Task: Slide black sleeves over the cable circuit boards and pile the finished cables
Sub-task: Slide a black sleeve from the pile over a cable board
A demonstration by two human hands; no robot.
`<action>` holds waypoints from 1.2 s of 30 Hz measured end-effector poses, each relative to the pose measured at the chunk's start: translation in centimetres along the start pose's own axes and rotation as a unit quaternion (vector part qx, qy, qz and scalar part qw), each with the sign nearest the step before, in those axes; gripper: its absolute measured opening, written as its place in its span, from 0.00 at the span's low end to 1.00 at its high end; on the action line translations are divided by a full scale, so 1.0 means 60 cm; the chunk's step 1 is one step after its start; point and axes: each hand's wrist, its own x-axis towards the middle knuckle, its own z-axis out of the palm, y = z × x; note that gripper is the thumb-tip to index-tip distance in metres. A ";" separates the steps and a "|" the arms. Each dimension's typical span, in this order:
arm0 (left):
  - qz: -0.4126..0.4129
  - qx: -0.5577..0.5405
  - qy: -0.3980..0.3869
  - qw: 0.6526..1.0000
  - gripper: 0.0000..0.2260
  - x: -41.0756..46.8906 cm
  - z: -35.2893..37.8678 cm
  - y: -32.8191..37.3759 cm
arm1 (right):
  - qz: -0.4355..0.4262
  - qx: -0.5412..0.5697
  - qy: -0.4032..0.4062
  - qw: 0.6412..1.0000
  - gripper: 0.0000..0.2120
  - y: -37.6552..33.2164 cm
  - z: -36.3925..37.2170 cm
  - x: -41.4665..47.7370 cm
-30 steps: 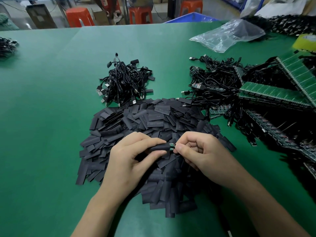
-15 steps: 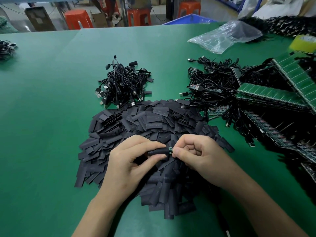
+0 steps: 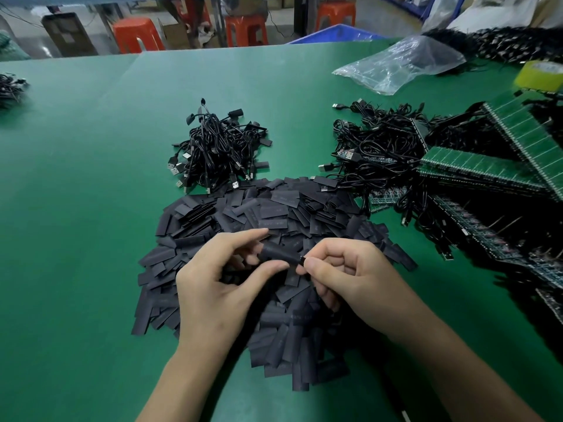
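My left hand (image 3: 219, 278) pinches a black sleeve (image 3: 278, 254) between thumb and fingers, above a wide heap of loose black sleeves (image 3: 274, 214). My right hand (image 3: 341, 272) pinches the cable end at the sleeve's right mouth; the circuit board is hidden inside the sleeve. A pile of sleeved cables (image 3: 217, 150) lies behind the heap. A tangle of unsleeved cables (image 3: 374, 147) with small green boards lies at the right.
Green circuit board panels (image 3: 475, 170) are stacked at the right over dark trays. A clear plastic bag (image 3: 399, 63) and a yellow tape roll (image 3: 540, 76) lie at the back right. Another cable bundle (image 3: 10, 88) sits at the far left edge. Orange stools stand beyond the table.
The sleeve has slid rightward over the green board tip, which showed between my hands earlier and is now covered. Both hands stay over the sleeve heap.
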 end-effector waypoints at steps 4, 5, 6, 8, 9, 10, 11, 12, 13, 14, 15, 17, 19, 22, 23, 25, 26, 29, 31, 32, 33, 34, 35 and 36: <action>-0.004 -0.005 0.021 1.000 0.16 -0.006 0.006 0.000 | -0.005 0.043 0.008 0.999 0.08 -0.002 0.007 0.000; -0.003 -0.004 0.019 1.000 0.16 -0.006 0.006 0.000 | -0.005 0.049 0.009 0.999 0.08 -0.002 0.008 -0.001; 0.000 0.000 0.017 1.000 0.17 -0.005 0.007 0.000 | -0.006 0.054 0.010 0.998 0.08 -0.002 0.009 -0.001; 0.007 0.010 0.012 1.000 0.17 -0.005 0.007 -0.001 | -0.006 0.060 0.013 0.998 0.10 -0.003 0.011 -0.002; 0.012 0.015 0.010 1.000 0.17 -0.004 0.007 -0.001 | -0.005 0.062 0.013 0.998 0.11 -0.003 0.012 -0.002; 0.017 0.020 0.009 1.000 0.17 -0.004 0.007 -0.002 | -0.004 0.063 0.013 0.998 0.11 -0.003 0.013 -0.002; 0.022 0.024 0.007 0.999 0.17 -0.004 0.007 -0.002 | -0.002 0.063 0.012 0.998 0.12 -0.004 0.014 -0.003; 0.027 0.028 0.006 0.999 0.17 -0.004 0.006 -0.003 | 0.000 0.065 0.011 0.998 0.13 -0.005 0.015 -0.003; 0.030 0.030 0.004 0.999 0.17 -0.004 0.006 -0.003 | 0.002 0.067 0.011 0.998 0.13 -0.005 0.015 -0.003; 0.033 0.032 0.002 0.999 0.17 -0.003 0.005 -0.003 | 0.004 0.069 0.011 0.998 0.13 -0.006 0.015 -0.004; 0.035 0.032 0.001 0.999 0.17 -0.003 0.005 -0.004 | 0.005 0.070 0.012 0.997 0.13 -0.006 0.015 -0.004; 0.041 0.034 -0.002 0.999 0.17 -0.003 0.006 -0.004 | 0.008 0.069 0.014 0.998 0.11 -0.007 0.014 -0.005; 0.048 0.038 -0.005 0.998 0.17 -0.003 0.007 -0.003 | 0.009 0.061 0.014 0.998 0.11 -0.007 0.013 -0.006; 0.043 0.034 -0.010 0.998 0.19 -0.004 0.007 -0.004 | 0.007 0.053 0.011 0.999 0.13 -0.007 0.013 -0.006; 0.040 0.034 -0.014 0.999 0.20 -0.004 0.008 -0.004 | 0.005 0.051 0.009 0.999 0.13 -0.007 0.014 -0.006; 0.034 0.035 -0.019 0.999 0.22 -0.004 0.008 -0.004 | -0.001 0.040 0.002 0.999 0.13 -0.006 0.013 -0.006; 0.031 0.034 -0.019 0.999 0.22 -0.004 0.009 -0.004 | -0.003 0.031 -0.004 1.000 0.12 -0.006 0.012 -0.005; 0.028 0.036 -0.005 0.999 0.21 -0.003 0.008 -0.006 | 0.000 0.004 -0.028 1.000 0.07 -0.008 0.002 -0.004; 0.027 0.044 0.009 0.999 0.21 -0.002 0.007 -0.008 | 0.002 -0.023 -0.051 0.998 0.07 -0.010 -0.008 -0.005; 0.026 0.048 0.014 0.998 0.21 -0.001 0.006 -0.009 | 0.000 -0.040 -0.061 0.997 0.08 -0.011 -0.012 -0.006; 0.025 0.051 0.017 0.998 0.21 -0.001 0.005 -0.009 | -0.004 -0.054 -0.068 0.996 0.07 -0.012 -0.015 -0.007; 0.022 0.050 0.020 0.998 0.21 0.000 0.005 -0.009 | -0.010 -0.061 -0.070 0.996 0.07 -0.013 -0.017 -0.008; 0.017 0.047 0.020 0.999 0.21 0.000 0.005 -0.010 | -0.015 -0.059 -0.067 0.996 0.07 -0.014 -0.018 -0.008; 0.010 0.041 0.017 0.999 0.21 0.000 0.004 -0.010 | -0.017 -0.051 -0.064 0.997 0.08 -0.016 -0.017 -0.008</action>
